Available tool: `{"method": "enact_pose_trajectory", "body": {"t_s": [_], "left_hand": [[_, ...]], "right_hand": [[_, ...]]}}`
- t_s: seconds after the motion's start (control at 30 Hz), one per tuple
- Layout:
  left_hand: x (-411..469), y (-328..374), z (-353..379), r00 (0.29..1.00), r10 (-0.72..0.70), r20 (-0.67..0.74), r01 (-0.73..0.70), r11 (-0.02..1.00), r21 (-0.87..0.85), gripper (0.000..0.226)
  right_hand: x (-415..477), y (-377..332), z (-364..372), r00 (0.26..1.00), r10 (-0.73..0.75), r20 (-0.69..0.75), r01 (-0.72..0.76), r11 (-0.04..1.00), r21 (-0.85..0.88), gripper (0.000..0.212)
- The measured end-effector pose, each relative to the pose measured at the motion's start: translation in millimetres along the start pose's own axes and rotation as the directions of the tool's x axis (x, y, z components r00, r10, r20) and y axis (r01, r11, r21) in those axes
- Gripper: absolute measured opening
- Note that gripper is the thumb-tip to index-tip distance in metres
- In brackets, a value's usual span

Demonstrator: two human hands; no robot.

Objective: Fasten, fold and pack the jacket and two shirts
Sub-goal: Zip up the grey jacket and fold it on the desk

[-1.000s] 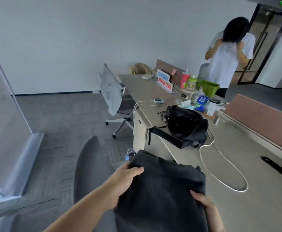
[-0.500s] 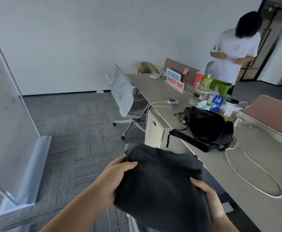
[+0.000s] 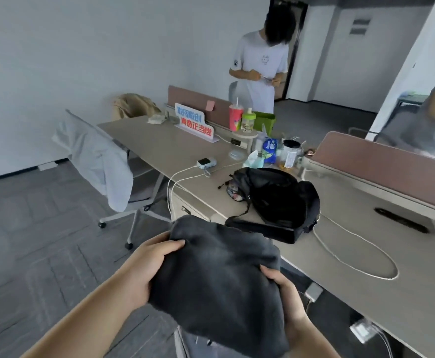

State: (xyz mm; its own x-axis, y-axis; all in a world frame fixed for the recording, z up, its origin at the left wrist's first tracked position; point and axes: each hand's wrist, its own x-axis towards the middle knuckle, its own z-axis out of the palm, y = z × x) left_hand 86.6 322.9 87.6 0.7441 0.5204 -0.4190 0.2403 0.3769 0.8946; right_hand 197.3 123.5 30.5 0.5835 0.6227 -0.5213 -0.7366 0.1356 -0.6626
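The left hand and right hand each had a closed grip on the dark garment; a black bag lay on the table.

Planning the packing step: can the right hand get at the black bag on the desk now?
Probably not yet. The right hand has its grip on the folded dark garment, as has the left hand. The black bag lies beyond on the desk, nothing between, so a freed hand could likely reach it.
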Motion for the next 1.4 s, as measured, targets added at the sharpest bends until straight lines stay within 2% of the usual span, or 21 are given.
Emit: {"method": "enact_pose_trajectory", "body": {"t_s": [0.1,0.2,0.33,0.43,0.57,0.7,0.9,1.03,1.13,1.27,1.4], "left_hand": [[43.7,18.2,3.5,0.995,-0.039,0.094,0.035,0.998,0.042,0.02],[94.8,30.3,9.1,0.978,-0.069,0.196,0.053,0.995,0.089,0.02],[172.0,40.9,10.6,0.935,-0.131,0.329,0.072,0.98,0.184,0.02],[226.0,49.2,5.3,0.877,-0.195,0.438,0.09,0.964,0.25,0.018],[288.5,68.7,-7.6,0.789,-0.291,0.541,0.132,0.94,0.314,0.017],[337.5,76.6,-7.5,0.729,-0.346,0.591,0.134,0.918,0.373,0.024],[385.9,72.8,24.1,0.633,-0.437,0.639,0.148,0.878,0.454,0.026],[416.4,70.4,64.3,0.643,-0.454,0.617,0.138,0.861,0.489,0.021],[449.4,74.1,105.2,0.661,-0.429,0.615,0.096,0.862,0.498,0.029],[512.1,86.0,187.5,0.689,-0.39,0.611,0.036,0.86,0.509,0.024],[583.4,79.9,273.3,0.78,-0.298,0.551,-0.074,0.829,0.554,0.02]], "right_hand": [[12.5,-15.4,13.0,0.996,-0.058,-0.068,0.062,0.996,0.06,0.04],[33.7,-27.7,20.6,0.966,-0.131,-0.223,0.148,0.987,0.063,0.032],[71.4,-33.2,33.2,0.876,-0.179,-0.447,0.233,0.97,0.067,0.037],[100.3,-32.5,54.3,0.816,-0.187,-0.547,0.284,0.954,0.097,0.035],[138.6,-26.8,90.3,0.766,-0.156,-0.624,0.318,0.935,0.157,0.028],[167.7,-22.8,112.3,0.729,-0.098,-0.677,0.325,0.921,0.217,0.033],[193.9,-42.1,104.5,0.646,-0.11,-0.755,0.416,0.88,0.228,0.029],[216.1,-70.2,80.2,0.618,-0.073,-0.782,0.425,0.868,0.255,0.029],[243.3,-101.5,46.5,0.607,-0.013,-0.794,0.385,0.879,0.28,0.04],[296.3,-165.6,-22.9,0.654,-0.019,-0.757,0.359,0.888,0.288,0.043],[358.9,-229.7,-101.4,0.695,-0.018,-0.718,0.351,0.881,0.317,0.034]]}}
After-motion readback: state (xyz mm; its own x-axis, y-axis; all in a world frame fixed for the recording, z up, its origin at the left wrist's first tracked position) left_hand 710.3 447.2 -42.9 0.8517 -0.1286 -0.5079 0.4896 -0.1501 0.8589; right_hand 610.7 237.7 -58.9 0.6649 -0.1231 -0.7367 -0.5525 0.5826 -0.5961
